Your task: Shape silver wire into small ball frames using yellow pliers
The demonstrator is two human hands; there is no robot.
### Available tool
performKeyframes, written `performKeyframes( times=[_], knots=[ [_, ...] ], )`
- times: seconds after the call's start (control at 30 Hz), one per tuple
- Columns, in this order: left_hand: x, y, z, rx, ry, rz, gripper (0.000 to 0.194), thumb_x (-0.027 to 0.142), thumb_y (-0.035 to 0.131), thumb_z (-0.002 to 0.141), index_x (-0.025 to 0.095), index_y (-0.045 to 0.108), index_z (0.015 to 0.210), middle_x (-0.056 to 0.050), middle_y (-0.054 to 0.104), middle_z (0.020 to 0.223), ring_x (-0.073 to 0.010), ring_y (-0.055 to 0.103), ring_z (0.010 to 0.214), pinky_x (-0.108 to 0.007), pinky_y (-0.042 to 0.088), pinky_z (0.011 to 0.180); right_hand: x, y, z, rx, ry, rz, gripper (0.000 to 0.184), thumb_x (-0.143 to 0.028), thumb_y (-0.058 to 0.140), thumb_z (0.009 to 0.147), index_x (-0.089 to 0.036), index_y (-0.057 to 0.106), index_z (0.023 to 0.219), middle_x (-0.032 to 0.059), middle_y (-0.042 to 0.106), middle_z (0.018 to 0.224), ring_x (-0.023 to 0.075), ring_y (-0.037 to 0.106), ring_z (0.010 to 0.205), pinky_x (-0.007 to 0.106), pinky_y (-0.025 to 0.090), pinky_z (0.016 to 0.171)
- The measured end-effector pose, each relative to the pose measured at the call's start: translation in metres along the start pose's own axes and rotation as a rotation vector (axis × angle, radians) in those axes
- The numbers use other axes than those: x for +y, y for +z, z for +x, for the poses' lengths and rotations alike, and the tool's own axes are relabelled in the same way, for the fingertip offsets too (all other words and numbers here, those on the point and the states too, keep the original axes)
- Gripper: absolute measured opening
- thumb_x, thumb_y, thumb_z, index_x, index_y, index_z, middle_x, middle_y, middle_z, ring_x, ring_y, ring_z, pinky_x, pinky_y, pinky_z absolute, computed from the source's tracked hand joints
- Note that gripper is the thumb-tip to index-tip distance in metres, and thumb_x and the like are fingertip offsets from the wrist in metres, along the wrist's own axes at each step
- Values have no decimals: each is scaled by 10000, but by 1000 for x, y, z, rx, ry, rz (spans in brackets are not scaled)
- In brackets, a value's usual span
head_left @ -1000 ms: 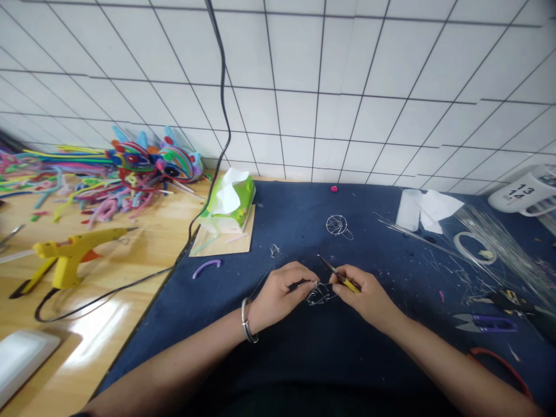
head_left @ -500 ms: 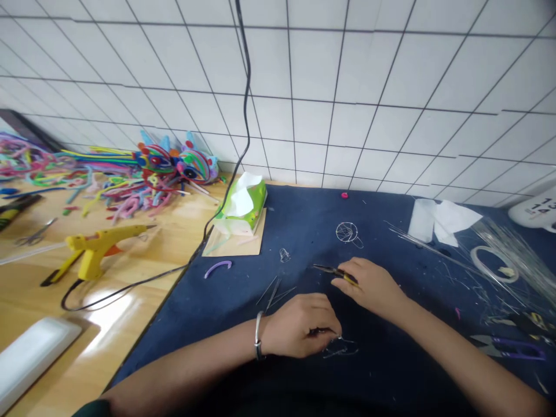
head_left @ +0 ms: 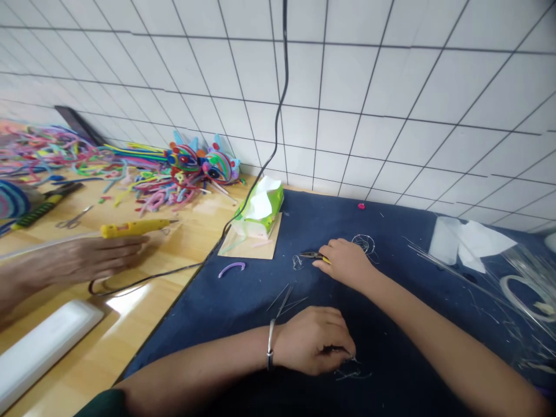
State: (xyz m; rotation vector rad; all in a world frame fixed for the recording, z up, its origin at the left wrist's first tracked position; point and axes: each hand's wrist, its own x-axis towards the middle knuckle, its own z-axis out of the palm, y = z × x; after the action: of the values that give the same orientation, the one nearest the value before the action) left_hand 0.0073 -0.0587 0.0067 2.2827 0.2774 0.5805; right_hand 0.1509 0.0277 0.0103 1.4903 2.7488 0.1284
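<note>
My left hand (head_left: pixel 315 341), with a silver bangle at its wrist, is closed on a small bent-wire piece (head_left: pixel 354 373) low over the dark blue cloth. Most of that piece is hidden by the fingers. Farther forward, my right hand (head_left: pixel 347 263) grips yellow-handled pliers (head_left: pixel 315 255), their dark jaws pointing left. Close to the jaw tips lies a small coil of wire (head_left: pixel 297 263). A round wire frame (head_left: pixel 365 243) is partly hidden behind my right hand. Several short straight wires (head_left: pixel 286 300) lie beyond my left wrist.
At left, another person's hand (head_left: pixel 99 258) is at a yellow glue gun (head_left: pixel 134 227). Its black cord (head_left: pixel 165 272) crosses the wooden table. A tissue pack (head_left: pixel 263 208), purple curved piece (head_left: pixel 232 268), colourful pipe-cleaner crafts (head_left: pixel 204 162) and long wires (head_left: pixel 532 266) surround the work area.
My hands have moved apart: the right went forward with the pliers, the left came nearer with the wire piece. Another person's hand has reached the glue gun. The view has shifted left.
</note>
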Motion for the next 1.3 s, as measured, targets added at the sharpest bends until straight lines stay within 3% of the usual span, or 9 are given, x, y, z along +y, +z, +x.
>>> performKeyframes(
  times=[0.2, 0.47, 0.63, 0.8, 1.0, 1.3],
  knots=[
    [-2, 0, -1, 16, 10, 11, 140, 99, 490, 762, 156, 598, 832, -34, 663, 760, -134, 583, 741, -239, 445, 772, -7, 0, 17, 9, -88, -48, 329, -485, 451, 837, -188, 593, 847, 66, 574, 807, 188, 496, 787, 281, 321, 641],
    [-4, 2, -2, 19, 8, 3, 140, 114, 480, 776, 164, 592, 843, -35, 665, 783, -131, 581, 755, -238, 441, 785, -18, -6, 12, 64, -188, -136, 194, -325, 535, 824, -146, 570, 890, 81, 558, 809, 204, 455, 779, 298, 262, 601],
    [-4, 3, -2, 30, 7, 3, 142, 115, 467, 784, 151, 595, 833, -35, 664, 771, -129, 578, 744, -239, 443, 779, -9, -5, -3, 113, -110, -173, 252, -373, 474, 855, -141, 556, 906, 90, 540, 804, 209, 438, 769, 306, 244, 602],
    [-5, 4, -3, 20, -4, -17, 143, 124, 469, 789, 150, 595, 851, -44, 655, 772, -136, 579, 755, -252, 442, 783, 2, -5, -33, 240, -36, -213, 261, -368, 450, 868, -150, 551, 968, 72, 523, 768, 189, 418, 742, 306, 233, 615],
    [-3, 4, -2, 22, -27, -38, 149, 114, 466, 792, 144, 596, 859, -52, 641, 769, -138, 580, 751, -260, 445, 763, 6, -6, -56, 197, -11, -206, 234, -312, 430, 881, -154, 558, 997, 75, 534, 791, 190, 424, 756, 314, 241, 637],
    [-2, 5, -2, 28, -31, -43, 156, 102, 470, 782, 144, 601, 856, -48, 640, 764, -136, 575, 746, -264, 446, 765, 15, -3, -56, 111, 61, -58, 286, -420, 409, 878, -187, 574, 895, 55, 539, 777, 171, 444, 751, 281, 282, 651]
  ],
)
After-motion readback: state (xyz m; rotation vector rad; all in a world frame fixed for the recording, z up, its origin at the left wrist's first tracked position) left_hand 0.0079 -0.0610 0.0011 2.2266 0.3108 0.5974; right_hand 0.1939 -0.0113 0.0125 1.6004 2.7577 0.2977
